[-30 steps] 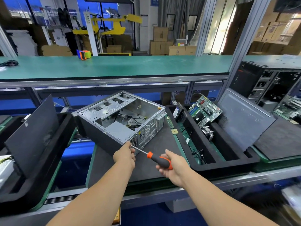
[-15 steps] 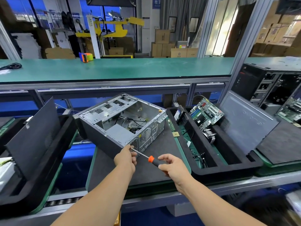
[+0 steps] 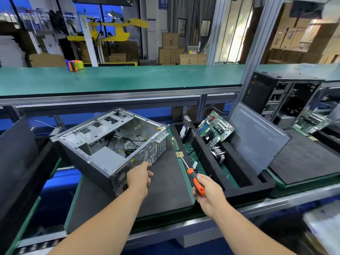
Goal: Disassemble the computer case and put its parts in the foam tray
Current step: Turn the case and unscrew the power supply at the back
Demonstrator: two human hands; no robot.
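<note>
The computer case lies on its side, open face up, on a dark foam mat at the middle of the worktop, its rear panel turned toward the mat's near edge and loose cables showing inside. The left hand reaches in from the near edge, its knuckles bent, fingertips at the case's near rear corner; whether it pinches anything there cannot be told. The right hand is beyond the mat's right edge, fingers wrapped round the orange and black handle of a screwdriver, whose shaft slants up and left with the tip clear of the case. Just right of the mat is the black foam tray. A motherboard leans in its far middle slot, a heatsink sits lower in that slot, and a grey side panel leans at its right side. A dark drive stands in the tray's far left corner. Another black case stands at the far right of the worktop. On the green shelf above and behind lies a tape dispenser.
</note>
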